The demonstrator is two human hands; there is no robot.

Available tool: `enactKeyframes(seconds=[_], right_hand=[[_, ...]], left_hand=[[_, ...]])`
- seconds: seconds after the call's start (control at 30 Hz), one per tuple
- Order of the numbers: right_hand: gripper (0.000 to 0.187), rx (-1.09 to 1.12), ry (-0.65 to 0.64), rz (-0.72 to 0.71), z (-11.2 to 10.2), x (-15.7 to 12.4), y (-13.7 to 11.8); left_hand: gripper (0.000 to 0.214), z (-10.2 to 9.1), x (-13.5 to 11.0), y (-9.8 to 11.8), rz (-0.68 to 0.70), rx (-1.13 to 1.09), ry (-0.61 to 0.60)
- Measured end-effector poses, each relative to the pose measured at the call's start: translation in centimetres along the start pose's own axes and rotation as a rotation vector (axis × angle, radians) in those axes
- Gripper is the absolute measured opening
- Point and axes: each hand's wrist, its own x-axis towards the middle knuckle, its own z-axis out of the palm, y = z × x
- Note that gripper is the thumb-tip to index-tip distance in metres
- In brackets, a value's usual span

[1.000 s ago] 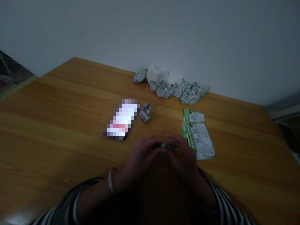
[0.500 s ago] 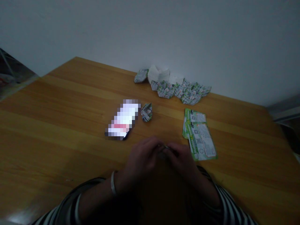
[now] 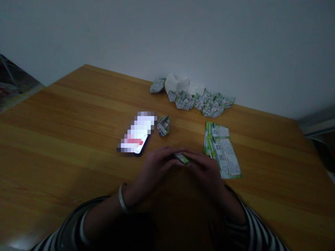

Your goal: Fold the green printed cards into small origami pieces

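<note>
Between my two hands is a small folded piece of printed paper [image 3: 182, 158], green and white. My left hand [image 3: 159, 165] pinches its left side, with a pale bracelet at the wrist. My right hand [image 3: 205, 170] grips the right side, and fingers of both hands cover much of the paper. Just past my left hand stands a single folded paper piece [image 3: 163, 126] with printed faces. To the right of my right hand lie flat green-and-white leaflets [image 3: 225, 157], overlapping one another.
A phone [image 3: 138, 134] with a lit, blurred screen lies left of the folded piece. Along the wall, a row of folded printed papers [image 3: 213, 103] and white crumpled paper [image 3: 176, 83] rests on the wooden table [image 3: 78, 115].
Both hands have shifted slightly, and the fingers now lie straighter along the folded paper. More of its green-and-white face shows between them. The other things stay in place.
</note>
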Motion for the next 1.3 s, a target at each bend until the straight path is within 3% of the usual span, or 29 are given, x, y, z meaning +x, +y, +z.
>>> enactKeyframes(seconds=[0.17, 0.3, 0.43, 0.7, 1.0, 1.17, 1.3], right_hand=[[0.044, 0.091, -0.132, 0.038, -0.1, 0.1, 0.2], [0.044, 0.085, -0.026, 0.043, -0.3, -0.1, 0.2], [0.031, 0.018, 0.116, 0.016, -0.5, -0.1, 0.4], [0.042, 0.038, 0.075, 0.016, -0.7, 0.0, 0.8], [0.025, 0.211, 0.176, 0.070, -0.5, -0.1, 0.2], [0.022, 0.187, 0.230, 0.038, -0.4, 0.0, -0.4], [0.008, 0.113, 0.272, 0.035, 0.1, -0.2, -0.8]], left_hand=[[0.025, -0.2, 0.1, -0.7, -0.042, 0.010, -0.050], [0.025, -0.2, 0.3, 0.0, -0.141, -0.196, -0.063], [0.012, -0.3, 0.3, 0.3, -0.258, -0.255, -0.005], [0.027, 0.2, 0.2, 0.2, -0.270, -0.492, -0.091], [0.019, -0.5, 0.2, 0.4, -0.245, -0.356, -0.026], [0.014, -0.1, -0.1, 1.3, -0.193, -0.304, 0.040], [0.005, 0.5, -0.4, 2.3, -0.171, -0.243, 0.124]])
